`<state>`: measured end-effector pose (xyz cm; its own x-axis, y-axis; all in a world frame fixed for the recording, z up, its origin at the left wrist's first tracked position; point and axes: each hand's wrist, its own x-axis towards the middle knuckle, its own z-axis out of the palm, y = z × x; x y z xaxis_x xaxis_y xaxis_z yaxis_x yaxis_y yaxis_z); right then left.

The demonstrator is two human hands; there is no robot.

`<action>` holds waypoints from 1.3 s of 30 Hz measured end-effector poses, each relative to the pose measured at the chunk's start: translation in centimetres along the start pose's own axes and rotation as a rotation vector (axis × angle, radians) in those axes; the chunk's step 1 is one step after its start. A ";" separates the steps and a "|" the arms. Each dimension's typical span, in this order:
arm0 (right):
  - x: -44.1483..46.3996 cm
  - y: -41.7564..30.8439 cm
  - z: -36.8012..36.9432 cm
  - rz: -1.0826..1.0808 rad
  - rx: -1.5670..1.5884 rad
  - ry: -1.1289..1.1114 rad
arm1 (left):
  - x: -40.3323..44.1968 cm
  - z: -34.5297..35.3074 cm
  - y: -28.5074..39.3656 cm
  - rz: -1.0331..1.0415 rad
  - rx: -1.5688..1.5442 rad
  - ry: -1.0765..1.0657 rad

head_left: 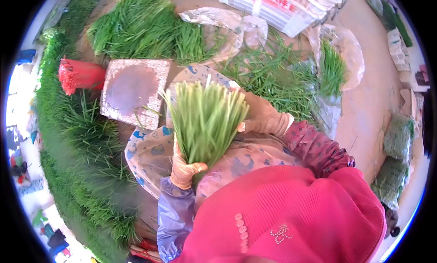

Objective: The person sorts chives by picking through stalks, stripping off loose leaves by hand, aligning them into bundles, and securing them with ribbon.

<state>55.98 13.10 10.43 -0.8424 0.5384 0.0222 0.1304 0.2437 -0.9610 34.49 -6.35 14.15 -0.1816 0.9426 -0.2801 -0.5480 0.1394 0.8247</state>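
Observation:
A thick bunch of chives [202, 122] stands over my lap, its pale cut ends fanned upward toward the camera. My left hand [183, 169], in a tan glove, is wrapped round the lower part of the bunch, thumb across the front. My right hand [261, 113], gloved too, is cupped against the right side of the bunch near the cut ends; some of its fingers are hidden behind the stalks. A patterned apron [255, 151] covers my knees beneath the bunch.
Left of my knees is a square speckled board [135, 90], beside a roll of red ties [82, 75]. Chive heaps [134, 26] lie ahead, and loose stalks [277, 78] are strewn to the right. A long chive pile [86, 172] runs along the left. A white crate [284, 8] stands ahead.

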 end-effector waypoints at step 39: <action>6.7 -7.3 3.9 -0.021 0.887 -0.005 | 4.0 5.0 3.6 0.199 1.341 0.124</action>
<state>47.33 11.80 16.56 -0.8426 0.5368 0.0427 -0.3364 -0.4628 -0.8201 35.86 -0.57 18.44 -0.2745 0.9579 -0.0844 0.6906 0.2575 0.6758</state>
